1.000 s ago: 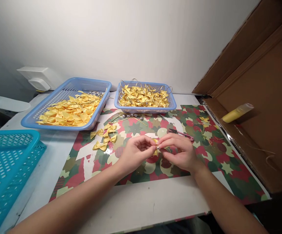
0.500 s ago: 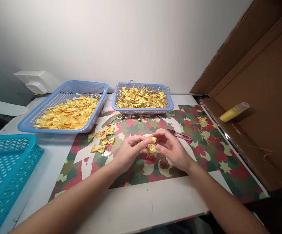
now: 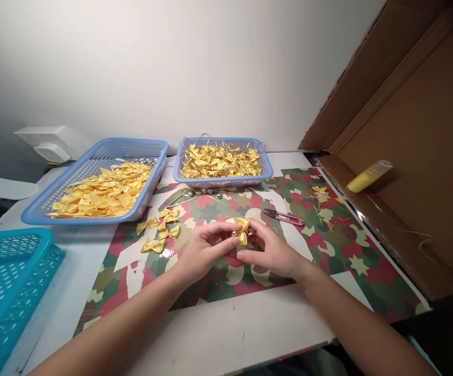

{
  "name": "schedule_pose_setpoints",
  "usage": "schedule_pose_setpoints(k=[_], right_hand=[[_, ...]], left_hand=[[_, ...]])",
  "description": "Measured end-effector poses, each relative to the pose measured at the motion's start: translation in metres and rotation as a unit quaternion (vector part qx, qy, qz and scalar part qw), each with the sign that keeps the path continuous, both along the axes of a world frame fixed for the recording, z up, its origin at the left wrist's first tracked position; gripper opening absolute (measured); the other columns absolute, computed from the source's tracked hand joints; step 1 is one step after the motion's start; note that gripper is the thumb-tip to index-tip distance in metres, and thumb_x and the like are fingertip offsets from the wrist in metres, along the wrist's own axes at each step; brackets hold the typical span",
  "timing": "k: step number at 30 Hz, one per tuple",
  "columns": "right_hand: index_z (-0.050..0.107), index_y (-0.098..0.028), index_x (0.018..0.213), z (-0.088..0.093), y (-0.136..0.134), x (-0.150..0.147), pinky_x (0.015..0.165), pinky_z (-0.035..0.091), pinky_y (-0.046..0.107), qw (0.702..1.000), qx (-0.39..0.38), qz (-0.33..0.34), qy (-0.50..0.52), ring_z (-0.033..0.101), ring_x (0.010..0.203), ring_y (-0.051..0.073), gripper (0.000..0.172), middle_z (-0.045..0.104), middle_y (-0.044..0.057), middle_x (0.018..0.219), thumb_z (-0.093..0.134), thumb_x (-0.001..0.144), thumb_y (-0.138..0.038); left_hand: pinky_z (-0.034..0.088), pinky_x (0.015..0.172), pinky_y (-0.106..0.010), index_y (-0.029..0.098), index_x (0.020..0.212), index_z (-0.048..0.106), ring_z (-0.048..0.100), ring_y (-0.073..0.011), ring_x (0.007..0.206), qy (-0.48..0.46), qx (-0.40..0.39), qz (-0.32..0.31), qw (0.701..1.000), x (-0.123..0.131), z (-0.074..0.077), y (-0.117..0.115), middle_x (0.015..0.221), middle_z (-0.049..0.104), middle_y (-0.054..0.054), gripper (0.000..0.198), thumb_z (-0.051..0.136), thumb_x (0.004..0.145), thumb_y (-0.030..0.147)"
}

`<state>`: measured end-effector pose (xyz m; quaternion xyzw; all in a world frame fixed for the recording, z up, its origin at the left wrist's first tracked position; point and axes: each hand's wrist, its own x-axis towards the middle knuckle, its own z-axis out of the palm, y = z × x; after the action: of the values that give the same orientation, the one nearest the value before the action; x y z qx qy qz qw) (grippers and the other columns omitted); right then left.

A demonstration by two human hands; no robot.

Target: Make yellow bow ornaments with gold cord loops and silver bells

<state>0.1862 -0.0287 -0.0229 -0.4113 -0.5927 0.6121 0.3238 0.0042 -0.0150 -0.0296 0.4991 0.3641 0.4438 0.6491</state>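
Observation:
My left hand (image 3: 206,249) pinches a yellow satin bow (image 3: 242,230) between thumb and fingers, above the patterned sheet. A small silver bell (image 3: 234,234) shows beside the bow's middle, near the left fingertips. From the right, my right hand (image 3: 275,251) meets the same bow, its curled fingers at the bow's right edge and its thumb lower down. Part of the right fingers' contact is hidden. Several loose yellow bows (image 3: 169,233) lie left of my hands. Behind my right hand rest small thread snips (image 3: 285,217) with a pink handle.
At the back stand a blue basket (image 3: 267,175) of bows with gold cords and a larger blue basket (image 3: 28,211) of bows. Silver bells on cords (image 3: 209,192) lie before them. A turquoise basket (image 3: 42,261) is left; cardboard (image 3: 414,130), with a yellow tube (image 3: 369,176), borders the right.
The right thumb has moved off the bow's edge to below it. The bow has turned slightly, and the bell shows more clearly. The whole view has shifted a little.

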Motion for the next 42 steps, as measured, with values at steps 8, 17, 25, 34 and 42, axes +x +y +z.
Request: schedule_pose_setpoints(k=[8,17,25,34,42], right_hand=[[0.059,-0.019,0.089,-0.01,0.002,-0.005,0.07,0.051,0.027,0.998,0.008,0.005,0.069,0.062,0.08,0.014,0.023,0.063,0.003,0.086,0.059,0.092,-0.042],[0.053,-0.017,0.083,-0.007,0.011,0.002,0.052,0.038,0.02,0.958,-0.198,0.018,0.208,0.028,0.045,0.004,0.039,0.032,-0.011,0.055,0.066,0.083,-0.054],[0.032,-0.019,0.055,-0.001,0.013,0.007,0.044,0.022,0.021,0.961,-0.159,-0.045,0.22,0.019,0.046,0.005,0.053,0.023,-0.009,0.051,0.07,0.078,-0.047],[0.054,-0.015,0.059,-0.002,0.008,-0.001,0.059,0.039,0.024,0.963,-0.038,-0.132,0.234,0.046,0.063,0.008,0.039,0.05,0.001,0.078,0.072,0.079,-0.044],[0.032,-0.018,0.053,-0.001,0.007,-0.003,0.044,0.023,0.021,0.953,-0.067,-0.075,0.286,0.025,0.043,0.005,0.056,0.027,-0.008,0.047,0.066,0.084,-0.049]], left_hand=[[0.056,0.064,-0.023,0.021,0.086,0.079,0.067,-0.0128,0.069,-0.048,-0.042,0.029,0.998,-0.001,-0.006,0.004,0.082,0.076,-0.003,0.022,0.086,0.066,0.026],[0.053,0.069,-0.021,0.021,0.082,0.079,0.065,-0.0108,0.071,-0.05,-0.078,0.036,0.995,-0.005,-0.007,0.007,0.077,0.073,-0.001,0.024,0.088,0.062,0.028],[0.054,0.064,-0.021,0.02,0.08,0.078,0.065,-0.0105,0.066,-0.052,-0.08,0.025,0.995,-0.004,-0.009,0.006,0.079,0.074,-0.002,0.021,0.088,0.062,0.026],[0.051,0.057,-0.017,0.021,0.088,0.079,0.06,-0.0077,0.057,-0.019,-0.035,-0.031,0.999,-0.001,0.0,0.002,0.062,0.068,0.002,0.015,0.08,0.074,0.025],[0.049,0.057,-0.016,0.018,0.086,0.075,0.06,-0.0078,0.064,-0.008,-0.05,-0.03,0.998,0.005,0.003,-0.003,0.078,0.07,-0.001,0.016,0.08,0.073,0.026]])
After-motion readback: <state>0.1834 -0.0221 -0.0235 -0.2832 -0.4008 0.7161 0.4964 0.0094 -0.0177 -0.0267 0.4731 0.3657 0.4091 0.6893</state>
